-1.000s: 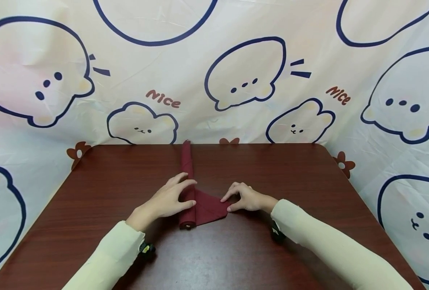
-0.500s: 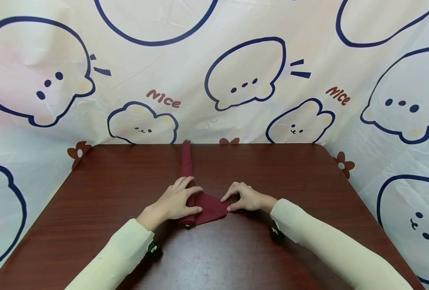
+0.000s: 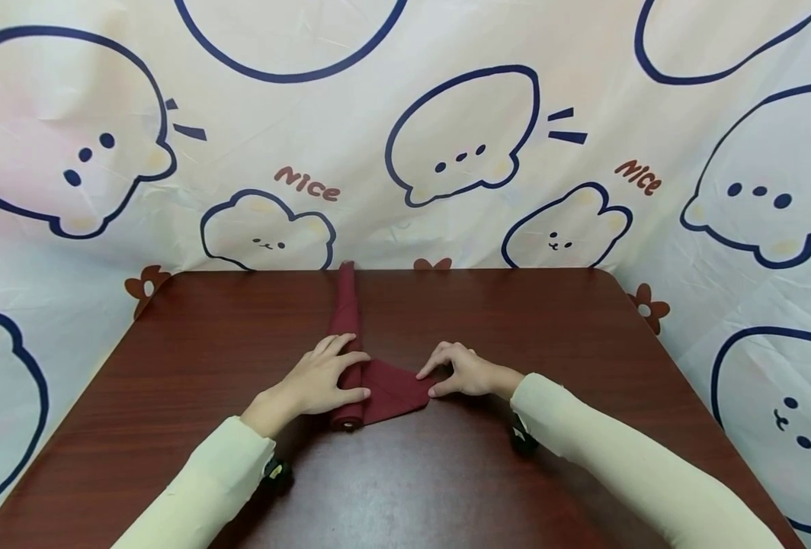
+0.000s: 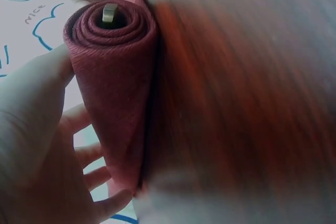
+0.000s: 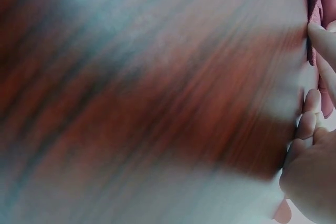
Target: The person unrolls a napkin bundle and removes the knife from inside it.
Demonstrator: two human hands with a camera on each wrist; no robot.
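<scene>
A dark red cloth roll (image 3: 348, 305) lies lengthwise on the table, its spiral end and a pale yellowish bit in the centre showing in the left wrist view (image 4: 113, 66). The left hand (image 3: 309, 383) curves over the roll's near part, thumb and index finger reaching across its top. From under the roll a flat pointed flap (image 3: 395, 393) extends to the right. Its tip is pinched between thumb and fingers of the right hand (image 3: 469, 372). In the right wrist view, that hand (image 5: 315, 171) is partly cut off at the right edge, beside the red cloth (image 5: 316, 3).
The brown wooden table (image 3: 515, 320) reaches back to a pale curtain (image 3: 364, 152) printed with blue-outlined cartoon figures, which also hangs along both sides. The roll's far end reaches the table's back edge.
The left hand slid right along the cloth, then came back left, and the roll has shifted slightly left. The right hand has stayed at the flap's tip.
</scene>
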